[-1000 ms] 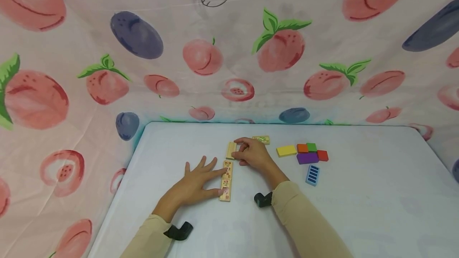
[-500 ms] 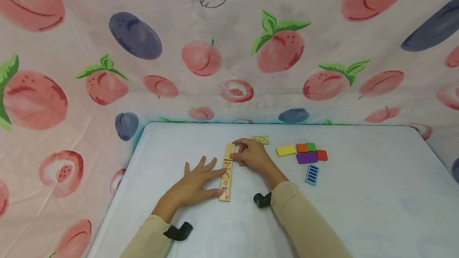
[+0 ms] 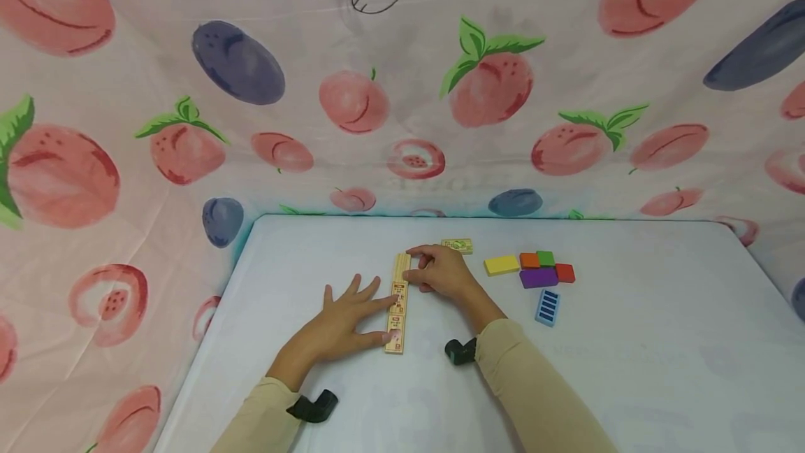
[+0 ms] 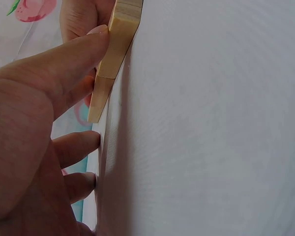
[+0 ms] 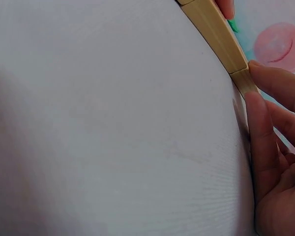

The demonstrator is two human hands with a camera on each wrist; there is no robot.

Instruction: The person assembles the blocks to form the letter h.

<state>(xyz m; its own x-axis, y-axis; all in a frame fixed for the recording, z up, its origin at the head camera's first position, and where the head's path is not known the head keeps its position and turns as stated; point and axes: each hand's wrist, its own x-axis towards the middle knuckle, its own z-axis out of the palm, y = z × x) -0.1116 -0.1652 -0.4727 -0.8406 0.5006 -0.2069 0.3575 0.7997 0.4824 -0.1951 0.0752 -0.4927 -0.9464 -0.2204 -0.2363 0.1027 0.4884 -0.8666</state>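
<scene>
Two printed wooden blocks, the nearer one [image 3: 394, 346] and the farther one [image 3: 400, 289], lie end to end on the white table [image 3: 660, 320]. A plain grooved wooden block [image 3: 400, 266] continues the row at its far end. My right hand [image 3: 448, 275] pinches that grooved block from the right, index finger at its far corner and thumb near the joint. With fingers spread, my left hand [image 3: 342, 325] rests its index finger and thumb on the printed blocks. The left wrist view shows the blocks' wooden side [image 4: 119, 42] against the thumb.
Behind the right hand lies another printed block [image 3: 458, 246], partly covered. To the right are a yellow block [image 3: 502, 265], a purple block [image 3: 539, 278], orange [image 3: 529, 259], green [image 3: 546, 258] and red blocks [image 3: 565, 272], and a blue striped block [image 3: 548, 307]. A fruit-patterned cloth [image 3: 465, 180] hangs behind.
The grooved block, tilted and slightly apart from the row before, has moved a little left and nearer with my right hand, into line with the printed blocks. My left hand stays put.
</scene>
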